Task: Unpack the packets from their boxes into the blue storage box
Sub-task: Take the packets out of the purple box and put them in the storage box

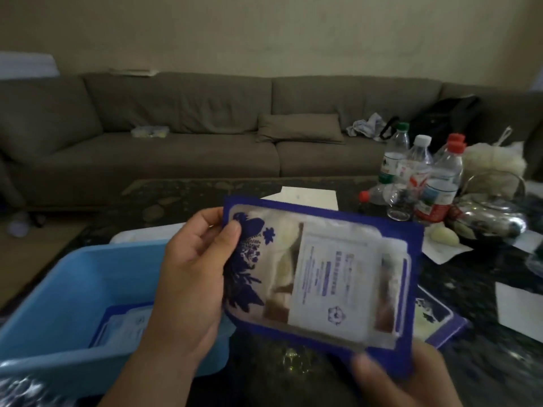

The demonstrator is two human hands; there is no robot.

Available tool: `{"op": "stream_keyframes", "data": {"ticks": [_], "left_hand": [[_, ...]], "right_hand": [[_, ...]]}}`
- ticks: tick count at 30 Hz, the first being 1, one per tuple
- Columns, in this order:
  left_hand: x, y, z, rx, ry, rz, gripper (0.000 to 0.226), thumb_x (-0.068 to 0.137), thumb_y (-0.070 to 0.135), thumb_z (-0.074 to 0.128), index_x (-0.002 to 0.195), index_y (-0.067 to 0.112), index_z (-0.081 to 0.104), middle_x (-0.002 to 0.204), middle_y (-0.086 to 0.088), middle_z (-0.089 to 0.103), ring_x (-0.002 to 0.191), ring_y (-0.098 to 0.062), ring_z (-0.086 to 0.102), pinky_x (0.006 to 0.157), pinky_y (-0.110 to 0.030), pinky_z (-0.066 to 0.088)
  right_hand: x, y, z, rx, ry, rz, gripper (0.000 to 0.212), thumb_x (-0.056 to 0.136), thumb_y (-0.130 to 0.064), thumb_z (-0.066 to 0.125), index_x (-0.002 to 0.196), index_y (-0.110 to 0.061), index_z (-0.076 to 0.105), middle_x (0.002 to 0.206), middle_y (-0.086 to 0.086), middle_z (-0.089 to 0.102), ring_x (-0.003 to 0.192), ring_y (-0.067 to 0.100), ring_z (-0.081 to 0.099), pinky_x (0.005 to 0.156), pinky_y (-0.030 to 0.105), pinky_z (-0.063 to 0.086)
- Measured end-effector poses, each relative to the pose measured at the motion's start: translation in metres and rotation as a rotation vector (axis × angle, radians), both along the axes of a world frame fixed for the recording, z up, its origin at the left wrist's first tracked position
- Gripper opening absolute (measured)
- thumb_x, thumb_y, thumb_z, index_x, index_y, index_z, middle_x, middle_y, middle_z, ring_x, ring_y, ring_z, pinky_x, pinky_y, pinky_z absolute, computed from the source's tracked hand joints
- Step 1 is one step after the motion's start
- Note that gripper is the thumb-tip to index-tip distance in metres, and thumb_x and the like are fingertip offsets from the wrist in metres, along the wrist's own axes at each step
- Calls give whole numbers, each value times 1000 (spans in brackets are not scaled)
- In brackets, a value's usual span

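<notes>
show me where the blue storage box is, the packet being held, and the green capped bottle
blue storage box (88, 270), head view, inner back wall.
packet (332, 274), head view, white label at its middle.
green-capped bottle (395, 154), head view, clear body below the cap.

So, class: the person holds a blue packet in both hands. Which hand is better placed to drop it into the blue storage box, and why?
Left. The left hand grips the packet at its left edge, right beside the blue storage box. The right hand holds the far corner, away from the box.
</notes>
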State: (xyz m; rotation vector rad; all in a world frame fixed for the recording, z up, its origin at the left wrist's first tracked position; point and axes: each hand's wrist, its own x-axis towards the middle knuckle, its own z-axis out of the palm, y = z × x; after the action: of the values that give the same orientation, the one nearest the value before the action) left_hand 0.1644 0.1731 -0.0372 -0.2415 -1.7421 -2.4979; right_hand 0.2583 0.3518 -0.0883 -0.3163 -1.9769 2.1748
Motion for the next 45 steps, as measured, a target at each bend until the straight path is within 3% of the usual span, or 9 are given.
{"op": "stream_keyframes", "data": {"ticks": [2, 5, 9, 13, 18, 25, 31, 38, 45], "left_hand": [[-3, -14, 2, 61, 8, -85, 22, 77, 19, 57, 95, 15, 68, 94, -11, 75, 82, -21, 72, 70, -38, 59], [-10, -44, 6, 54, 77, -232, 29, 78, 30, 68, 98, 10, 70, 94, -14, 72, 83, -22, 70, 72, -32, 60], [-12, -82, 6, -182, 138, -276, 55, 59, 67, 74, 90, 21, 78, 87, -8, 76, 78, -16, 73, 66, -23, 57], [-10, -109, 5, -290, 127, -313, 52, 59, 48, 84, 101, 18, 77, 98, -15, 76, 86, -27, 74, 70, -27, 59], [-8, -123, 5, -208, 70, -67, 23, 70, 18, 65, 90, 17, 77, 90, -13, 77, 78, -23, 74, 63, -27, 60], [-3, -162, -1, -39, 39, 161, 16, 75, 27, 63, 78, 23, 78, 86, -6, 77, 76, -18, 74, 63, -28, 61], [-5, -187, -8, -17, -64, 282, 20, 93, 8, 54, 77, 9, 67, 69, -4, 75, 58, -11, 70, 54, -21, 58], [-11, -209, -28, -650, -86, 671, 7, 90, 24, 62, 91, 30, 67, 89, 10, 70, 86, -5, 66, 75, -25, 52], [-14, -205, -30, -826, -82, 593, 12, 91, 31, 61, 102, 29, 67, 94, 17, 66, 83, 8, 56, 63, -13, 39]], "right_hand": [[-12, -3, 10, -26, 108, 4, 8, 64, -19, 77, 65, -27, 79, 81, -13, 76, 81, 1, 72, 68, 14, 55], [-35, -1, 28, -187, 184, 54, 37, 55, -27, 88, 88, -13, 78, 95, 10, 76, 87, 28, 74, 70, 42, 61], [-64, -12, 70, 54, 189, 184, 20, 72, -17, 67, 89, -9, 74, 93, 12, 76, 81, 27, 74, 65, 36, 62], [-94, -45, 100, 141, 192, 271, 20, 84, -21, 64, 102, -14, 68, 93, 4, 76, 81, 19, 75, 61, 29, 60], [-109, -94, 104, 86, 130, 463, 25, 90, -13, 59, 113, -22, 62, 98, 3, 76, 85, 22, 74, 68, 40, 62], [-135, -130, 116, 714, 115, 886, 26, 92, -8, 59, 116, -19, 59, 100, 5, 75, 85, 18, 74, 72, 31, 61], [-164, -153, 113, 830, 229, 709, 12, 90, -18, 65, 98, -27, 64, 89, -3, 76, 78, 7, 73, 63, 17, 58], [-189, -163, 92, 1184, 152, 858, 13, 91, -21, 63, 99, -32, 62, 88, -10, 70, 78, -4, 67, 64, 16, 50], [-192, -197, 30, 1427, 32, 967, 27, 90, -26, 65, 117, -25, 62, 103, -7, 65, 87, 8, 61, 76, 23, 46]]}}
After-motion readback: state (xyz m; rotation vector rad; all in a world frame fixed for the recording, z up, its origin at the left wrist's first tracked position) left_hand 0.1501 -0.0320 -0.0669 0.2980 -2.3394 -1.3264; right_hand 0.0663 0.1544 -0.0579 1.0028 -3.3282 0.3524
